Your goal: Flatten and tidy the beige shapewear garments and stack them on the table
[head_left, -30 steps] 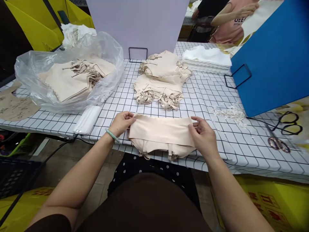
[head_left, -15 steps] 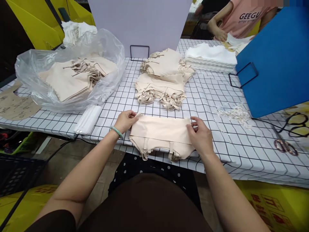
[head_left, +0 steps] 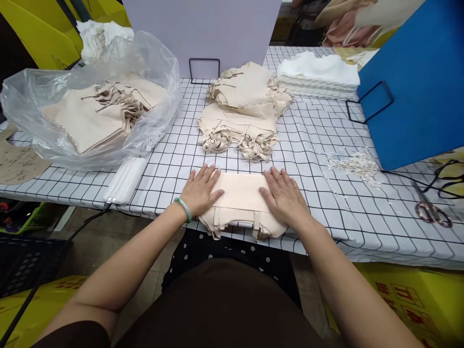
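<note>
A beige strapped camisole [head_left: 242,191] lies folded at the table's front edge, its straps and lower curve hanging slightly over. Flat on its left side rests my left hand [head_left: 200,191], fingers stretched out, a green bangle [head_left: 184,209] on the wrist. My right hand [head_left: 284,197] presses the right side, palm down with fingers extended. Parts of the garment's side edges are hidden under both hands. Just beyond it sits a pile of similar beige garments [head_left: 241,113] with looped straps.
At left, a clear plastic bag [head_left: 159,63] holds more beige garments, beside a white power bank [head_left: 126,181] with a cable. Stacked white cloth [head_left: 319,77], a blue board [head_left: 416,92], small scraps [head_left: 357,164] and scissors [head_left: 431,212] are at right. A person handles cloth behind.
Both hands have gone from pinching the garment's upper corners to lying flat on it, closer together. In the background, the person has raised a pale cloth.
</note>
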A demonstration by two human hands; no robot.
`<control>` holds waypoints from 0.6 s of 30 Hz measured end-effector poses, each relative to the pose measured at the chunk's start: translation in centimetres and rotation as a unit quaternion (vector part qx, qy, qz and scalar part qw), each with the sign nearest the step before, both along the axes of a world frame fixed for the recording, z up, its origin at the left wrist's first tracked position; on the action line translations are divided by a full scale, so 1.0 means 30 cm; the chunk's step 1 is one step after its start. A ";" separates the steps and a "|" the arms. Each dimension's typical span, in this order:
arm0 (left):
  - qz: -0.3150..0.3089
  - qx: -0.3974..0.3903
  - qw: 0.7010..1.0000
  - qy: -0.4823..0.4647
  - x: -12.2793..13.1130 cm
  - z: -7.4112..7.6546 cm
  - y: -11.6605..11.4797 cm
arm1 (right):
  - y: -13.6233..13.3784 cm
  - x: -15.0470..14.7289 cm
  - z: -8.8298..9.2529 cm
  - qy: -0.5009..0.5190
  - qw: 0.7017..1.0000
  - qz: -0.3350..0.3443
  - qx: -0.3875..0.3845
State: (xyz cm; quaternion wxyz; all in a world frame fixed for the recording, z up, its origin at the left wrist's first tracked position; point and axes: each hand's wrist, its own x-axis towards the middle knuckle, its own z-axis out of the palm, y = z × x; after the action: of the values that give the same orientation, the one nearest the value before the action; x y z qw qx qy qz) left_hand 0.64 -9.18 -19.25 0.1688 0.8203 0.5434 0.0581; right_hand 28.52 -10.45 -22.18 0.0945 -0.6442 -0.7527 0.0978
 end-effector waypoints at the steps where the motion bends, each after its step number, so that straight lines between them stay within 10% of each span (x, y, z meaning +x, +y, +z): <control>1: 0.001 0.006 1.000 -0.006 -0.007 0.003 -0.003 | 0.000 0.008 -0.002 0.000 1.000 -0.001 -0.001; 10: -0.152 0.049 0.963 -0.216 -0.102 0.068 -0.098 | -0.203 -0.270 0.157 0.074 0.978 0.080 0.178; 18: -0.182 0.056 0.950 -0.248 -0.108 0.033 -0.067 | -0.256 -0.461 0.125 -0.007 0.980 0.061 0.190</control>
State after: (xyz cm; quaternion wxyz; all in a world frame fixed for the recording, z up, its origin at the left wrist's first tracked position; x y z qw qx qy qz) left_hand -2.61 -11.17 -18.25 0.2599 0.8731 0.3220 0.2578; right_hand 14.69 -18.14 -18.42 0.2034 -0.5681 -0.7961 -0.0457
